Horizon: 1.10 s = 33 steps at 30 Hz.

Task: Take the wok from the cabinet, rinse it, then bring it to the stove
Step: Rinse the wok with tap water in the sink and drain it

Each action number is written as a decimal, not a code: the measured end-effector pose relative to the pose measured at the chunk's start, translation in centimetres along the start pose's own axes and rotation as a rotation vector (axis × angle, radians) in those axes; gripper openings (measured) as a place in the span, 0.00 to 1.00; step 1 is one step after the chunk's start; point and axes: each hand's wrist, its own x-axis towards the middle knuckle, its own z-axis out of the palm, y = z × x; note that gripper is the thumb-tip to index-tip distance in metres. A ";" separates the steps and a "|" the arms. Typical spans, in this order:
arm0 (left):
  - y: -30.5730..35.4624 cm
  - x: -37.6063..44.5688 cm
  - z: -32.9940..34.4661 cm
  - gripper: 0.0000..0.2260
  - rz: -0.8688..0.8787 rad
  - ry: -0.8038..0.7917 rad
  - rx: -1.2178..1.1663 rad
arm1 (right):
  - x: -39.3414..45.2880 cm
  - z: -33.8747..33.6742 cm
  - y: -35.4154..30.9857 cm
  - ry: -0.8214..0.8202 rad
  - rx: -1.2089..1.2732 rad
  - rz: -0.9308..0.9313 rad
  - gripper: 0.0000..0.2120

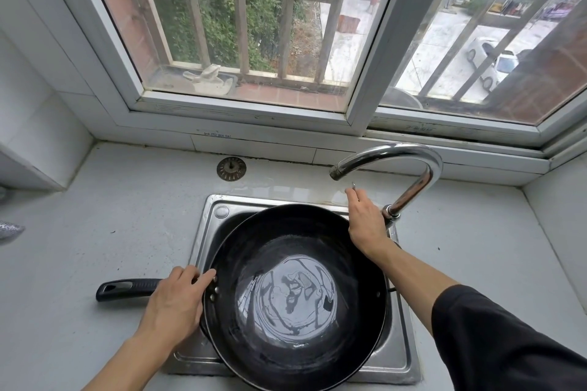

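Observation:
A black wok [295,295] sits in the steel sink [400,368], tilted a little, with a shallow pool of water shining in its bottom. Its black handle [127,289] sticks out to the left over the counter. My left hand [178,305] grips the handle where it meets the wok's rim. Behind the wok's far right rim, my right hand [365,219] holds the tap's lever, whose metal tip shows past my fingers. The chrome tap [413,168] arches over the sink's back edge. No stream of water is visible from its spout.
A grey-white counter [95,225] surrounds the sink. A round metal sink strainer [231,168] lies on it behind the sink. A window with bars fills the back wall. White tiled walls close in at left and right. Something silvery [9,228] shows at the left edge.

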 end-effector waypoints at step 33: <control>0.1 0.1 0.0 0.29 -0.025 -0.041 0.020 | -0.6 -0.3 0.9 -0.019 0.026 -0.080 0.30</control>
